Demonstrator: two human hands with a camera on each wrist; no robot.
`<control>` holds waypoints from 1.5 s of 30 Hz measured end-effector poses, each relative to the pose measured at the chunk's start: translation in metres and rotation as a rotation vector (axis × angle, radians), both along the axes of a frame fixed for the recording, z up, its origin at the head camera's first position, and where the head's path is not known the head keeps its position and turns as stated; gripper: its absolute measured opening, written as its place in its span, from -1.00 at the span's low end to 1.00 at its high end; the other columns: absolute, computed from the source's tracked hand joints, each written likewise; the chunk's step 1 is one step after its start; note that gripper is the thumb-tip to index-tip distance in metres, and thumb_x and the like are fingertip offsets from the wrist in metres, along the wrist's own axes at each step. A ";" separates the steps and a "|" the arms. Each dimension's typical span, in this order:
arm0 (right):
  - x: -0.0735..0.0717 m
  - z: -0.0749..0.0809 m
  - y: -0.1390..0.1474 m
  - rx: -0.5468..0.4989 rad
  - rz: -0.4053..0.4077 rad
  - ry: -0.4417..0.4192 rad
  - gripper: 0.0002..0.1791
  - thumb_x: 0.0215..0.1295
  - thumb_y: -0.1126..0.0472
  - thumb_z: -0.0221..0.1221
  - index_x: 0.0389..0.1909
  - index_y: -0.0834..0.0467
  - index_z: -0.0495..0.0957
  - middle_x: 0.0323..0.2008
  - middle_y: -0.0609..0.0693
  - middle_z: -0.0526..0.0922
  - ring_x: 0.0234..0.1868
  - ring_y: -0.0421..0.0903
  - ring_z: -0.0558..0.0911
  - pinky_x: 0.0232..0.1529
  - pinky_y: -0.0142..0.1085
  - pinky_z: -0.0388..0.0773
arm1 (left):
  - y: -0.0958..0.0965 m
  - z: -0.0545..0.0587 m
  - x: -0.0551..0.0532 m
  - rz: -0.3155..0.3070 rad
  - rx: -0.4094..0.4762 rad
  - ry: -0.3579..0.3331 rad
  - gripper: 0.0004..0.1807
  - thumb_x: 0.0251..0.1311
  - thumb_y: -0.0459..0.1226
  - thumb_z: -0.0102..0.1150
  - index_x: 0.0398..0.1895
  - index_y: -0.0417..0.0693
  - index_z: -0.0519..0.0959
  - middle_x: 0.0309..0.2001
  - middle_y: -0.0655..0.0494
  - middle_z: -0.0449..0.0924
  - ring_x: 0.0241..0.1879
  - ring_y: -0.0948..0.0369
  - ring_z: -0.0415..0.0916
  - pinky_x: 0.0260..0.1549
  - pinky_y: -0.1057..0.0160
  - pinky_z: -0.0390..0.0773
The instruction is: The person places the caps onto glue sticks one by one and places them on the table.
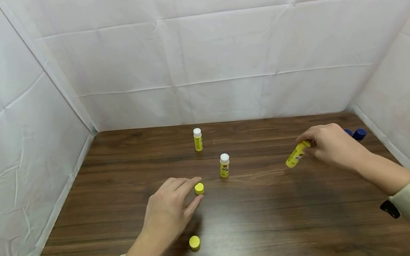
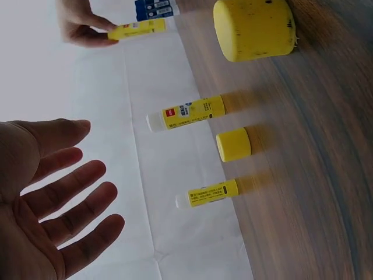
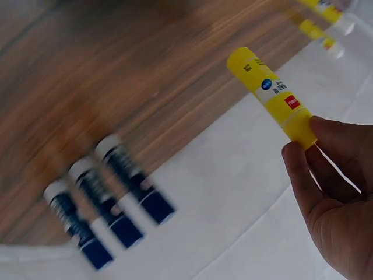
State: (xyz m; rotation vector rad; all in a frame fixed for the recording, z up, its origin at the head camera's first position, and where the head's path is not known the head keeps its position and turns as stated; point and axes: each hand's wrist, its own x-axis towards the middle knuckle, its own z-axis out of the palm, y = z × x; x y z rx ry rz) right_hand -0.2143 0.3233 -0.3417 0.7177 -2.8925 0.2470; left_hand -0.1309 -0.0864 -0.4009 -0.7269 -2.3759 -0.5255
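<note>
My right hand [image 1: 331, 145] pinches a yellow glue stick [image 1: 296, 155] by its capped end, tilted above the table. In the right wrist view that same glue stick [image 3: 271, 96] sits between thumb and fingertips. My left hand [image 1: 168, 205] hovers with spread, relaxed fingers and holds nothing, as the left wrist view [image 2: 64, 192] shows. Below its fingers a yellow cap [image 1: 199, 188] stands on the table; another yellow cap [image 1: 195, 243] is nearer the front. Two uncapped yellow glue sticks with white tops stand upright, one [image 1: 224, 167] near the middle, the other [image 1: 198, 140] farther back.
Three dark blue glue sticks [image 3: 119, 204] stand in a row at the table's right side, partly hidden behind my right hand in the head view. White sheeting [image 1: 217, 47] walls the brown wooden table [image 1: 267, 233] at the back and both sides.
</note>
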 end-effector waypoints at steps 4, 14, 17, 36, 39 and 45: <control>-0.017 -0.003 0.016 0.073 -0.039 -0.023 -0.74 0.23 0.37 0.36 -0.05 0.27 0.72 -0.15 0.18 0.75 -0.21 0.09 0.71 -0.24 -0.01 0.68 | -0.001 -0.001 0.001 0.004 0.002 -0.012 -0.57 -0.02 -0.20 0.62 -0.02 0.11 0.72 -0.21 0.25 0.74 -0.17 0.23 0.65 -0.33 0.27 0.70; -0.041 -0.011 0.037 0.168 -0.056 -0.047 -0.71 0.20 0.40 0.33 -0.04 0.33 0.69 -0.14 0.22 0.74 -0.13 0.20 0.69 -0.14 0.08 0.64 | -0.003 -0.004 0.005 0.014 -0.001 -0.045 -0.58 -0.02 -0.18 0.62 -0.04 0.10 0.73 -0.21 0.24 0.74 -0.18 0.23 0.65 -0.30 0.27 0.70; -0.046 -0.013 0.041 0.182 -0.058 -0.039 -0.72 0.19 0.42 0.31 -0.05 0.35 0.68 -0.16 0.22 0.74 -0.13 0.21 0.69 -0.13 0.10 0.63 | -0.003 -0.004 0.006 0.010 -0.003 -0.047 -0.59 -0.01 -0.18 0.61 -0.04 0.08 0.73 -0.21 0.23 0.75 -0.17 0.23 0.66 -0.28 0.27 0.71; -0.056 -0.025 0.053 0.219 -0.023 -0.018 -0.71 0.11 0.47 0.28 -0.10 0.40 0.66 -0.23 0.25 0.73 -0.20 0.24 0.68 -0.17 0.11 0.63 | -0.006 -0.005 0.009 -0.008 0.001 -0.040 -0.58 -0.01 -0.19 0.61 -0.03 0.04 0.74 -0.20 0.24 0.76 -0.15 0.25 0.65 -0.25 0.27 0.70; -0.056 -0.025 0.053 0.220 -0.033 -0.028 -0.70 0.12 0.47 0.24 -0.08 0.40 0.66 -0.21 0.26 0.72 -0.17 0.25 0.67 -0.15 0.12 0.62 | -0.006 -0.005 0.010 -0.001 -0.005 -0.037 -0.58 -0.02 -0.19 0.61 -0.04 0.04 0.74 -0.20 0.25 0.76 -0.15 0.25 0.66 -0.24 0.27 0.70; -0.056 -0.027 0.052 0.213 -0.025 -0.023 -0.72 0.12 0.47 0.25 -0.11 0.38 0.66 -0.23 0.23 0.69 -0.17 0.23 0.66 -0.18 0.10 0.61 | -0.007 -0.005 0.010 0.004 -0.011 -0.032 -0.59 -0.02 -0.19 0.62 -0.05 0.03 0.74 -0.19 0.25 0.76 -0.15 0.25 0.66 -0.24 0.28 0.70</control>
